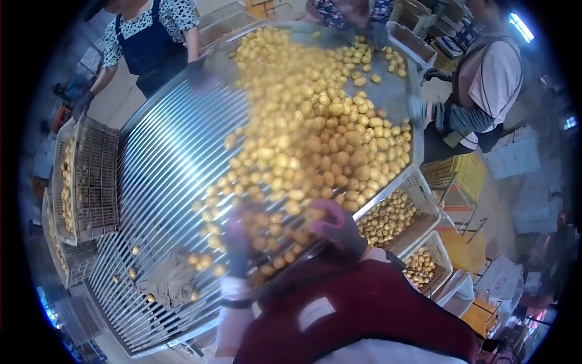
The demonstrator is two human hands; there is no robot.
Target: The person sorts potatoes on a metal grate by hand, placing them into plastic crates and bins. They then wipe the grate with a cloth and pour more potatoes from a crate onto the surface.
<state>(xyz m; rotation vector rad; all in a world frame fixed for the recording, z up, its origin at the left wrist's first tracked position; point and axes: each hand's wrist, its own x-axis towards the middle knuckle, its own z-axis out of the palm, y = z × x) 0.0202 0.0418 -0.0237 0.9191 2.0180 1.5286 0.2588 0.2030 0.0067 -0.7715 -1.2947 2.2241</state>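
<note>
A large heap of small yellow potatoes (285,161) covers the middle of a slatted metal sorting table (173,158). My left hand (238,242), in a grey and pink glove, is smeared by motion at the near-left edge of the heap, with its fingers indistinct. Just to the right, my right hand (339,227) wears a similar glove. Its pink fingers and thumb curve apart in a C shape beside potatoes at the near edge. Loose potatoes (279,233) lie on the slats between both hands.
A crumpled grey cloth (173,279) lies on the slats at left, with stray potatoes around it. Plastic crates (94,182) stand along the left edge; a crate of potatoes (388,218) sits at right. Co-workers (154,42) stand across the table and at right (485,79).
</note>
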